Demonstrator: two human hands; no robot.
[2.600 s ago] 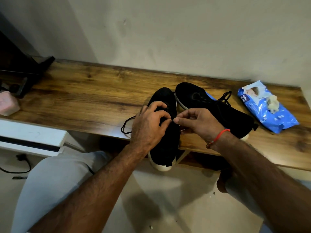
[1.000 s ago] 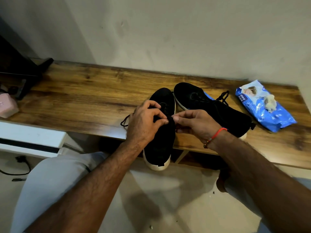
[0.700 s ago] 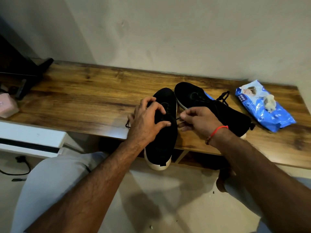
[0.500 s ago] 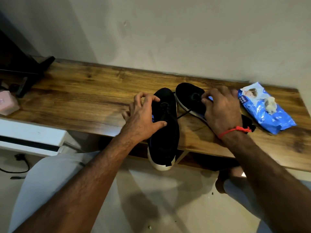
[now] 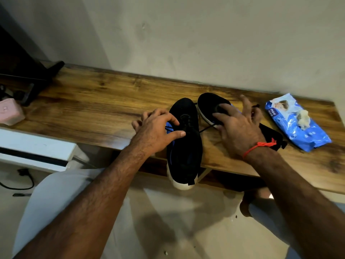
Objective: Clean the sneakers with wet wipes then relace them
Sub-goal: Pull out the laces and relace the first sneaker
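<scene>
Right hand [image 5: 238, 131] has left the lace pinch at the near sneaker [image 5: 184, 141] and moved over to the far sneaker [image 5: 211, 105]; it now lies on top of it with fingers spread and mostly straight, gripping nothing. Left hand [image 5: 155, 128] has loosened too: fingers lightly curled over the near sneaker's left side at the lace area, thumb across the tongue, touching rather than clamping. A lace [image 5: 206, 128] runs from the near sneaker toward the right hand; can't tell if any finger holds it. Near sneaker is black with a white sole, toe toward the wall, heel hanging past the counter [image 5: 93, 109] front edge. Far sneaker sits just beside it on the right, angled, mostly hidden under the right hand. Wipes pack [image 5: 296, 124], blue, lies flat further right on the counter, apart from the shoes, with a crumpled wipe [image 5: 303, 118] on top. Red thread on the right wrist. Pink box [image 5: 10, 112] at the counter's far left end.
</scene>
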